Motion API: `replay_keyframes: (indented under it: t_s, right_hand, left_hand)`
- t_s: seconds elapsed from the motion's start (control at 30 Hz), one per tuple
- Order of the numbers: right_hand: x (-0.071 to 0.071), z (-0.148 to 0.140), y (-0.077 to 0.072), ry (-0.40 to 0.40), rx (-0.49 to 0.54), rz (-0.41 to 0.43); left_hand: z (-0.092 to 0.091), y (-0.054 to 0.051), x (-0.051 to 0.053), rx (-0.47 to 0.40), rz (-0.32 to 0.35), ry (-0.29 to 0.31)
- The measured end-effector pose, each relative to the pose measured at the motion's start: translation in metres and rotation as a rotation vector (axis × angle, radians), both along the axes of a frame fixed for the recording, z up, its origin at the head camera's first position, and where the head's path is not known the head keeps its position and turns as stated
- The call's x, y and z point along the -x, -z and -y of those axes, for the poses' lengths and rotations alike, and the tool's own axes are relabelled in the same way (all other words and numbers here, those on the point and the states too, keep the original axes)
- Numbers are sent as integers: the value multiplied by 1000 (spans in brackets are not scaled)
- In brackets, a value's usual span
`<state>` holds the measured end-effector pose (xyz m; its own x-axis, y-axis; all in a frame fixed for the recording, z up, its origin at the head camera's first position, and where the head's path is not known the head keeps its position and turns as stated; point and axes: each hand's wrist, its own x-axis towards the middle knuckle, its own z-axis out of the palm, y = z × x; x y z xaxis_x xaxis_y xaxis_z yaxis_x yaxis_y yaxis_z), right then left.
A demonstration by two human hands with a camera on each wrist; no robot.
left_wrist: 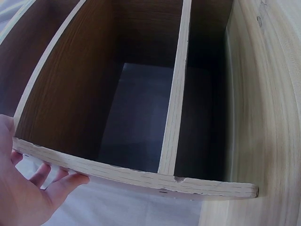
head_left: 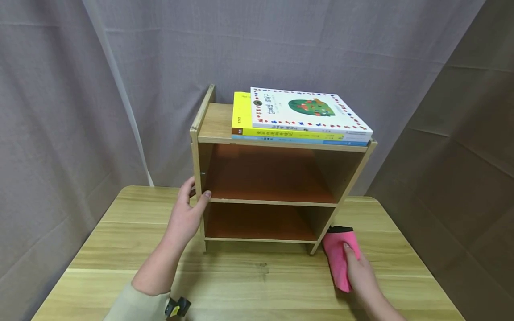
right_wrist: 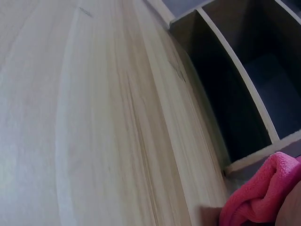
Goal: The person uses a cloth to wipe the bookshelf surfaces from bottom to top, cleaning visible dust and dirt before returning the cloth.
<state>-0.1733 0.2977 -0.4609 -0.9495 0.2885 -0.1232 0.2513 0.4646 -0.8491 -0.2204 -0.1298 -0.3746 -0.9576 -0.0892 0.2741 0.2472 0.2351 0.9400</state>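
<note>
A small wooden shelf [head_left: 273, 203] with brown inner boards stands on the table. My left hand [head_left: 188, 209] grips the front edge of its left side panel [head_left: 196, 169], thumb in front and fingers on the outer face; the left wrist view shows that hand [left_wrist: 33, 188] at the panel edge. In my right hand [head_left: 359, 267] is a folded pink cloth [head_left: 339, 254] with a black edge, held beside the lower right side panel. The right wrist view shows the pink cloth [right_wrist: 263, 188] close to the panel's lower end; most of that hand is out of frame.
Several books lie stacked on the shelf top, a white picture book [head_left: 281, 111] uppermost, over a yellow book [head_left: 241, 111] and a blue one [head_left: 257, 137]. Beneath is a wooden table [head_left: 241, 285]. Grey curtains [head_left: 160, 67] hang behind and at the sides.
</note>
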Motion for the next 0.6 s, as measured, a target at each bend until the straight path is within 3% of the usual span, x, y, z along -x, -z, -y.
replay_keyframes:
  t_s: [0.2,0.6]
  right_hand:
    - [-1,13,0,-49,87,-27]
    - [2,38,0,-44,293,-51]
  left_hand:
    - [0,0,0,3,0,-2]
    - [0,0,1,10,-1,-4]
